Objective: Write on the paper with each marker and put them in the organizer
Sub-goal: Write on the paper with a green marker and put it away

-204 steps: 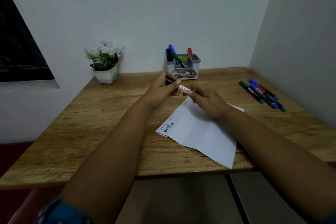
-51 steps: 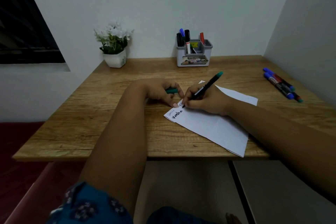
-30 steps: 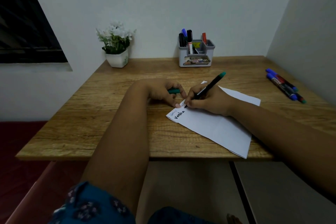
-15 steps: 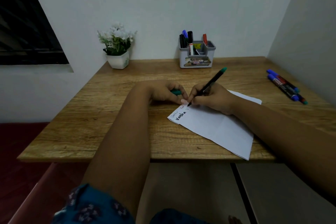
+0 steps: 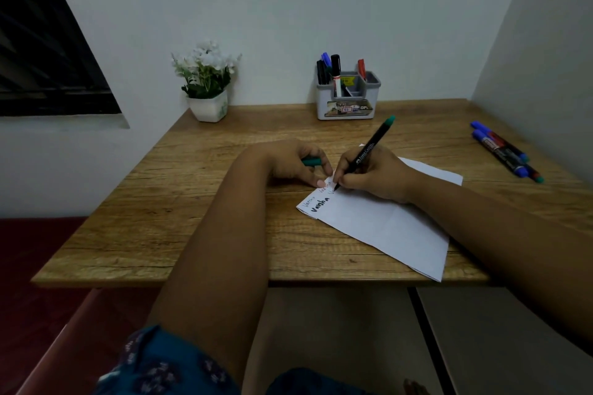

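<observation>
Right hand (image 5: 372, 175) pinched the green marker (image 5: 369, 151), tip on the paper (image 5: 382, 221); left hand (image 5: 288, 162), just beside, curled round its cap (image 5: 310, 162).

Pretty plain corner setup. The wooden counter (image 5: 199, 202) was pushed into a corner where a pale back wall (image 5: 288, 9) met a side wall (image 5: 545, 58) on the right. A dark window (image 5: 41, 51) sat on the left above a white ledge. A little potted plant (image 5: 207, 83) with white flowers stood at the back. Light was dim, floor (image 5: 38, 266) looked dark red.
</observation>
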